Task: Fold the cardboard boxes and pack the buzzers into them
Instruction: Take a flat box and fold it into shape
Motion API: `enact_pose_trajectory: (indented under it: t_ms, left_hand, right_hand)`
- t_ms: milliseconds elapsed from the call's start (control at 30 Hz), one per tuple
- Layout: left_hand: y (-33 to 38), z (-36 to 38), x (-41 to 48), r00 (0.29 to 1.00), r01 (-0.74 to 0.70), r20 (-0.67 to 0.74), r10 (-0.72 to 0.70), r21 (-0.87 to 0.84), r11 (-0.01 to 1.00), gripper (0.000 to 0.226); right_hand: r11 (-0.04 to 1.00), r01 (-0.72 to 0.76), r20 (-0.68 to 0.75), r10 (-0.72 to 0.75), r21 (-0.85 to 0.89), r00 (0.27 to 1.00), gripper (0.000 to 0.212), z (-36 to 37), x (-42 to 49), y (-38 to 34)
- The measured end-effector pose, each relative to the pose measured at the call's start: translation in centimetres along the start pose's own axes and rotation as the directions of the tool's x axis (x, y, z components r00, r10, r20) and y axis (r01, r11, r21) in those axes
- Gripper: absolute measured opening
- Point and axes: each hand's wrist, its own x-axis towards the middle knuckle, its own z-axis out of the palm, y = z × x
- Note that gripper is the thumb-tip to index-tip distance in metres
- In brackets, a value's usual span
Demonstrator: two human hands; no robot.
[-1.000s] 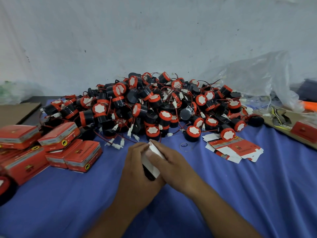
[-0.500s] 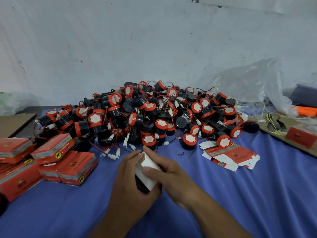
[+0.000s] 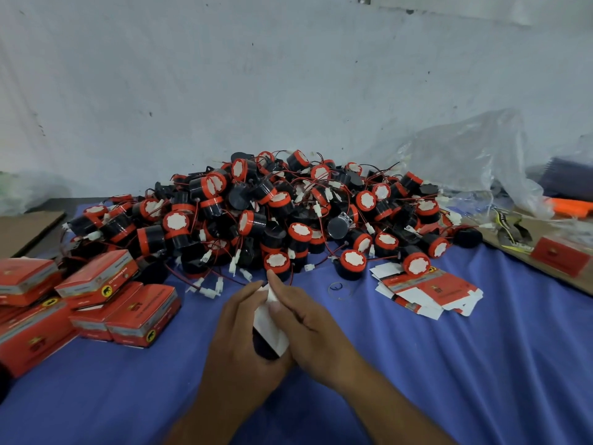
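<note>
While left hand [image 3: 237, 332] cups the box [image 3: 272, 330], right hand [image 3: 308, 319] pinches its white flap [image 3: 269, 293], box between both palms. Thin card, likely light, crushable: grip the side walls; buzzer pile [image 3: 272, 213] just beyond.

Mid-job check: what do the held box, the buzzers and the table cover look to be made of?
Held box: thin card, white and matte inside; it bends into flat flaps. Buzzers: probably hard plastic, black bodies, orange rims, slight sheen; the white faces may be paper stickers. Table cover: blue cloth, matte, softly wrinkled.
</note>
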Motion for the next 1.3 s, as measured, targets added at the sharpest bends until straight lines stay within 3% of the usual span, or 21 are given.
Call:
enact_pose_trajectory:
  t_ms: [133,400,467,533,600,667,733,833,933,1033,1133,1233,1300]
  left_hand:
    - [0.4,0.1,-0.1,0.995,0.095,-0.002,-0.096,-0.034,0.995,0.096]
    - [0.5,0.9,0.4,0.999,-0.032,0.036,0.030,0.040,0.999,0.095]
    - [0.1,0.8,0.3,0.986,-0.107,0.125,0.108,-0.016,0.994,0.104]
    - [-0.5,0.7,-0.1,0.952,-0.151,0.248,0.178,-0.125,0.981,0.101]
    - [-1.5,0.5,-0.2,0.947,-0.162,0.247,0.208,-0.194,0.968,0.089]
    - [-2.8,0.1,0.2,0.955,-0.139,0.232,0.184,-0.200,0.970,0.084]
    - [-4.1,-0.6,0.7,0.935,-0.151,0.308,0.178,-0.111,0.982,0.075]
    - [-5.3,-1.3,1.1,0.902,-0.285,0.373,0.218,0.134,0.949,0.068]
    - [-5.2,-1.1,1.6,0.909,-0.374,0.311,0.276,0.319,0.871,0.067]
    - [-5.4,-0.5,1.7,0.907,-0.410,0.262,0.329,0.377,0.830,0.063]
    - [-5.2,-0.2,1.7,0.911,-0.405,0.245,0.332,0.380,0.831,0.064]
    - [-4.5,-0.2,1.8,0.948,-0.303,0.210,0.240,0.360,0.882,0.070]
    - [-4.2,0.3,1.6,0.970,-0.189,0.194,0.145,0.236,0.953,0.043]
  right_hand:
    - [0.997,-0.034,0.000,0.034,0.066,0.999,0.045,-0.3,0.1,-0.1]
    - [0.900,-0.169,0.149,0.118,0.401,0.982,0.038,-2.0,0.1,0.0]
    - [0.959,-0.076,0.085,0.054,0.274,0.995,0.054,-3.1,0.0,0.1]
    - [0.998,0.059,0.039,-0.059,0.007,0.997,0.074,-4.1,-0.1,0.3]
    - [0.968,0.165,0.094,-0.150,-0.188,0.984,0.087,-4.6,-0.2,0.5]
    - [0.931,0.254,0.166,-0.216,-0.262,0.962,0.091,-4.4,-0.3,0.8]
    - [0.881,0.326,0.230,-0.258,-0.343,0.939,0.094,-3.9,-0.2,1.3]
    - [0.813,0.347,0.302,-0.222,-0.467,0.927,0.096,-3.5,-0.2,1.9]
    - [0.652,0.425,0.226,-0.370,-0.628,0.901,0.065,-3.9,0.1,2.8]
    - [0.581,0.397,0.178,-0.398,-0.710,0.900,0.046,-4.1,0.6,3.1]
    - [0.585,0.305,0.120,-0.333,-0.751,0.935,0.046,-4.2,0.8,3.4]
    - [0.617,0.135,0.000,-0.214,-0.775,0.977,0.051,-4.5,1.1,3.3]
    - [0.689,0.052,-0.037,-0.114,-0.723,0.993,0.046,-4.3,1.1,3.4]
